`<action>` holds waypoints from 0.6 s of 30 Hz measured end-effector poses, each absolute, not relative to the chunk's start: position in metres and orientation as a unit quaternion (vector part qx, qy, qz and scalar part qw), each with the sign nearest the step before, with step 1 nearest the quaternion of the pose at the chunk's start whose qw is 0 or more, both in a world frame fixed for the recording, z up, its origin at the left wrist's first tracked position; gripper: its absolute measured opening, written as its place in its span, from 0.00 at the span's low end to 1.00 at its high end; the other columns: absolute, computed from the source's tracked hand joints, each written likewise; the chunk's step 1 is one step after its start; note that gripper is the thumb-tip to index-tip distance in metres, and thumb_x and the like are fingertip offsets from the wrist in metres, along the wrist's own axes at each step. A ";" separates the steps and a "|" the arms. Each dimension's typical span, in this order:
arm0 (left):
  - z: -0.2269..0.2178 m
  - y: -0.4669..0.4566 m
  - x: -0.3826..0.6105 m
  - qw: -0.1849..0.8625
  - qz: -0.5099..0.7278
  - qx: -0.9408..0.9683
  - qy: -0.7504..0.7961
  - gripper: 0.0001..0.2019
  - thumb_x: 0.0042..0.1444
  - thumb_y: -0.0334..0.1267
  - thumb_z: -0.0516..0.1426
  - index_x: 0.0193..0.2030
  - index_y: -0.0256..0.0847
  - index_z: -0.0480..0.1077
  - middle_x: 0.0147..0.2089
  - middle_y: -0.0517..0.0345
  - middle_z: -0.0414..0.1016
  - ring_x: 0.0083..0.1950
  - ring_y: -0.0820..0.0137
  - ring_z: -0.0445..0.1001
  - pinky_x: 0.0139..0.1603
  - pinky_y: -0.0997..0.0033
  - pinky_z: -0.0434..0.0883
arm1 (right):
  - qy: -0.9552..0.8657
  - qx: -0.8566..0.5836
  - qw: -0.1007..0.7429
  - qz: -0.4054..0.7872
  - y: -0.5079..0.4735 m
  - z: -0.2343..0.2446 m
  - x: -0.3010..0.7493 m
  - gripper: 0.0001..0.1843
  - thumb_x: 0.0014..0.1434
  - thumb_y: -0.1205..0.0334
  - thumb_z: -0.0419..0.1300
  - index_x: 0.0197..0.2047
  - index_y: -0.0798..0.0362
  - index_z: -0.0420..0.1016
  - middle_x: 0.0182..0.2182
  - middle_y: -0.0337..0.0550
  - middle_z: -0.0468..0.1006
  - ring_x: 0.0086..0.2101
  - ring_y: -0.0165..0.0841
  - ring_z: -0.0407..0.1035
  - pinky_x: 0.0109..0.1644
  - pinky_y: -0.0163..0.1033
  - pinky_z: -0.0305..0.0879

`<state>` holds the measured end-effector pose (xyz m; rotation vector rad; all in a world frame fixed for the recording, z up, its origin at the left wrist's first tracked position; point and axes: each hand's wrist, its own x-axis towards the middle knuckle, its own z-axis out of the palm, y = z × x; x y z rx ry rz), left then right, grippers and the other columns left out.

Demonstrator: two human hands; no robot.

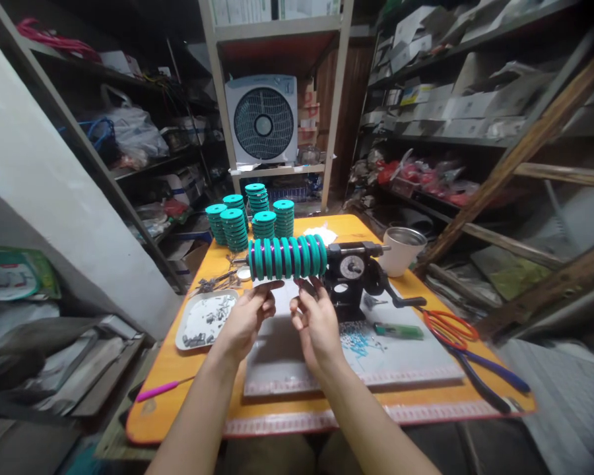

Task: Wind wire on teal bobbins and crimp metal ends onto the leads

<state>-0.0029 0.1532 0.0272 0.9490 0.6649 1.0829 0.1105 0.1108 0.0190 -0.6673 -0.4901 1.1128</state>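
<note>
A row of turquoise ribbed bobbins (287, 257), with dark purple wire in the grooves, sits on the shaft of a hand-cranked coil winder (351, 270). Just below its left half is my left hand (250, 315), index finger stretched to the right and the other fingers curled in. My right hand (317, 320) is beneath the right half, its fingers bent and thumb close to the index finger. Anything fine between the fingertips is too small to make out. The winder's crank handle (408, 301) points right, and a dial faces me.
Several turquoise bobbins (234, 229) stand at the back left. A white tray (183, 330) holds small metal parts. A pink-handled tool (157, 390), a green cutter (400, 331), pliers (495, 373), orange-handled scissors (450, 328) and a white bucket (400, 254) surround the grey board (287, 369).
</note>
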 end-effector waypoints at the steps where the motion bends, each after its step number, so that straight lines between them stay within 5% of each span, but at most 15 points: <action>1: 0.028 0.153 -0.003 0.705 0.487 0.422 0.296 0.16 0.53 0.43 0.64 0.40 0.29 0.77 0.23 0.65 0.56 0.24 0.79 0.54 0.26 0.77 0.59 | -0.221 -0.299 0.767 0.523 0.112 0.018 0.112 0.20 0.52 0.61 0.66 0.47 0.47 0.67 0.42 0.38 0.71 0.25 0.23 0.65 0.19 0.26 0.56; 8: 0.028 0.151 0.000 0.733 0.472 0.402 0.281 0.18 0.47 0.44 0.67 0.38 0.29 0.77 0.21 0.69 0.47 0.23 0.80 0.47 0.24 0.80 0.54 | -0.204 -0.276 0.743 0.574 0.106 0.021 0.122 0.15 0.54 0.53 0.66 0.40 0.52 0.73 0.30 0.40 0.71 0.28 0.29 0.65 0.23 0.30 0.58; 18: 0.028 0.149 0.004 0.734 0.458 0.424 0.269 0.14 0.51 0.44 0.65 0.28 0.33 0.75 0.23 0.65 0.53 0.26 0.77 0.54 0.31 0.76 0.59 | -0.193 -0.235 0.675 0.672 0.105 0.023 0.142 0.32 0.53 0.32 0.58 0.34 0.57 0.77 0.23 0.37 0.63 0.20 0.23 0.51 0.19 0.27 0.48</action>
